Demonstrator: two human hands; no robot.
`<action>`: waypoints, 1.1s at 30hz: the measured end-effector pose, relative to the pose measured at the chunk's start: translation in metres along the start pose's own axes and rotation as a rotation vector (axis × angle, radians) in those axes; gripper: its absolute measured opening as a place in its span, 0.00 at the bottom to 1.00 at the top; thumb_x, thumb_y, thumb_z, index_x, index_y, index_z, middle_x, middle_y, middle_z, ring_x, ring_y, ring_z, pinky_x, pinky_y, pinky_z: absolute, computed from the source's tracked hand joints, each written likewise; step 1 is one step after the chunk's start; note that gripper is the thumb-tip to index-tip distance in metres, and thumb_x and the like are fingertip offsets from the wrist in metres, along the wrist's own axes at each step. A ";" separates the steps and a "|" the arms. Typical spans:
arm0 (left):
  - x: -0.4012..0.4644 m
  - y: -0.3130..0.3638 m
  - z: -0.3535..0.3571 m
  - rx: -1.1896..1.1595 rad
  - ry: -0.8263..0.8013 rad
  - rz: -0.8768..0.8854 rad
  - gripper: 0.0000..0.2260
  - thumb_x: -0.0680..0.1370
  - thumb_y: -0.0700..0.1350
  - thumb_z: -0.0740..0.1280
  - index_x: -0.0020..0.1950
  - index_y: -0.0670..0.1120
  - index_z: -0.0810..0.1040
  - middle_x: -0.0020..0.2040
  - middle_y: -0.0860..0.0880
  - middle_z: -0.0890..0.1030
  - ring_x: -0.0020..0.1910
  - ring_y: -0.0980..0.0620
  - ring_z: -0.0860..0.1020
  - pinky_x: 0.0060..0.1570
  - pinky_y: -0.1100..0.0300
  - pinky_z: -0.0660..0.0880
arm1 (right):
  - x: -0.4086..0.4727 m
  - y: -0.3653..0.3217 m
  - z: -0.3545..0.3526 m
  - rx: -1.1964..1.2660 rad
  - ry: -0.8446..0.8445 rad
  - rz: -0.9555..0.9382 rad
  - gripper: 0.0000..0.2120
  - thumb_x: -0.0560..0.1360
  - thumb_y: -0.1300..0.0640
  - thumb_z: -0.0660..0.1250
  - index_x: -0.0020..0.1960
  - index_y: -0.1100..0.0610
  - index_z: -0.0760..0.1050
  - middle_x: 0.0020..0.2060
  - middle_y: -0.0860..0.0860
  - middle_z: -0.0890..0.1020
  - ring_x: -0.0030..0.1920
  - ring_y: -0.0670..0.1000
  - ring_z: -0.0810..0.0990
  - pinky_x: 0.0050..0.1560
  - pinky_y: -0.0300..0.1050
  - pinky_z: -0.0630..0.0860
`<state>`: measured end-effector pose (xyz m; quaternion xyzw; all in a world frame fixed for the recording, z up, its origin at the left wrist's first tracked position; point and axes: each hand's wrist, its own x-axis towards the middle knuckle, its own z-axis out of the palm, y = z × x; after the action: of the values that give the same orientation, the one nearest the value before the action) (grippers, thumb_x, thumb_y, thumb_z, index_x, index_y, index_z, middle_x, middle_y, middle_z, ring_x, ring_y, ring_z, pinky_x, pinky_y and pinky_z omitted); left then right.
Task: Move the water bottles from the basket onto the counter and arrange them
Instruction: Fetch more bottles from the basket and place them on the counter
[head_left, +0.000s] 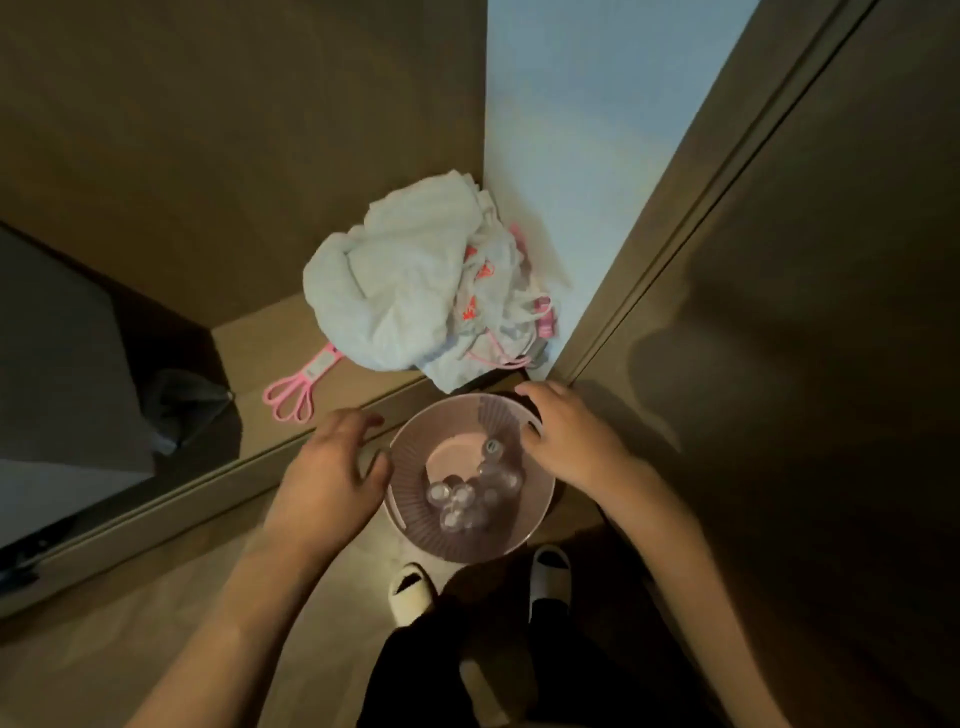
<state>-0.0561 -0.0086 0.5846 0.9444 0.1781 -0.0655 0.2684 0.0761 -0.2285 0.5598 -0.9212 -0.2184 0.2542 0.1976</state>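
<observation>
Head view, looking steeply down. Dim light, warm brown cast.

Basket (410, 512): round, pinkish, ribbed wall, standing on the floor just in front of the person's feet. Inside it, water bottles (460, 501) seen cap-end up, clustered toward the near and right side of the basket floor; exact count unclear through blur. One more cap sits higher, toward the right wall.

Left hand (327, 478): at the basket's left rim, fingers spread and loosely bent, thumb touching or just over the rim. It holds nothing.

Right hand (566, 436): over the basket's far right rim, fingers curled down onto it. Whether it truly grips the rim, cannot tell.

Counter (270, 358): brown ledge running diagonally behind the basket, its front edge just beyond the rim. On it: a crumpled white cloth bundle (400, 291) with pink and orange trim, pushed into the corner; a pink looped plastic tool (296, 392) lying flat to its left, partly under the bundle.

Room: brown walls left and right, a pale blue-white strip (587, 130) running up from the corner. Grey block at far left. Floor brown; white slippers (410, 592) and dark trousers at bottom.
</observation>
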 end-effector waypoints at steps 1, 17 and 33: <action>-0.003 0.000 0.013 -0.004 -0.023 -0.030 0.16 0.76 0.45 0.69 0.64 0.47 0.76 0.59 0.48 0.77 0.54 0.50 0.79 0.50 0.59 0.73 | 0.009 0.008 0.008 -0.014 -0.024 0.000 0.21 0.78 0.56 0.64 0.70 0.53 0.69 0.67 0.53 0.72 0.65 0.56 0.73 0.63 0.51 0.72; 0.117 -0.194 0.426 0.010 -0.202 -0.112 0.19 0.78 0.51 0.65 0.68 0.51 0.73 0.63 0.51 0.74 0.60 0.50 0.75 0.57 0.57 0.72 | 0.242 0.244 0.365 -0.425 -0.316 -0.141 0.17 0.82 0.55 0.58 0.69 0.58 0.68 0.61 0.59 0.77 0.58 0.60 0.77 0.59 0.55 0.75; 0.166 -0.214 0.514 0.359 -0.598 0.026 0.24 0.77 0.58 0.63 0.72 0.53 0.66 0.63 0.50 0.78 0.59 0.48 0.77 0.59 0.51 0.75 | 0.289 0.257 0.434 -0.747 -0.359 -0.252 0.17 0.80 0.61 0.58 0.69 0.57 0.65 0.51 0.54 0.78 0.47 0.55 0.76 0.46 0.51 0.75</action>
<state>0.0044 -0.0614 0.0091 0.9177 0.0650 -0.3662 0.1394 0.1370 -0.1862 -0.0170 -0.8369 -0.4369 0.2878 -0.1609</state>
